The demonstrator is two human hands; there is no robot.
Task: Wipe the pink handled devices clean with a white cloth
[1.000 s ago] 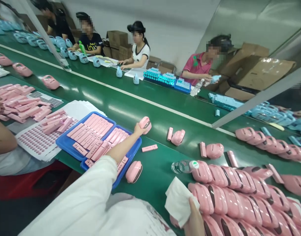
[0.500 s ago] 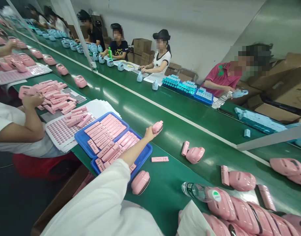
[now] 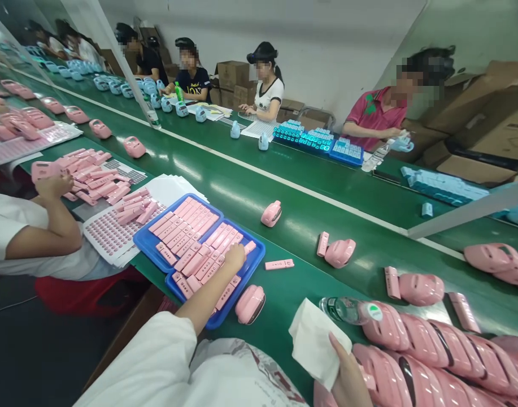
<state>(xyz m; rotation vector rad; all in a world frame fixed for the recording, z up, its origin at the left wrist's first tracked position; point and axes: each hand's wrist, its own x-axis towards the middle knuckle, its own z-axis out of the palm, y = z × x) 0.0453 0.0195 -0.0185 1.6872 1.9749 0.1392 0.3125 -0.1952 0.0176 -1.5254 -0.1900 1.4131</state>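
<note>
Left hand (image 3: 234, 258) back from pink housing (image 3: 271, 213) to pink bar (image 3: 250, 247) in blue tray (image 3: 254, 262), closure unclear; right hand (image 3: 347, 377) holds cloth (image 3: 316, 340). Bar likely light, stiff, slick; pinch mid-sides.

Dark-dotted pink stick (image 3: 279, 264), blue trays (image 3: 251, 263), white cloth (image 3: 314, 339), pink shell (image 3: 247, 303) marked dark brown, green table (image 3: 284, 294)

On a dark shirt (image 3: 194, 80), yellow capitals seem to end in "ON". Markings on the pink bars (image 3: 279, 264) are too small to read.
</note>
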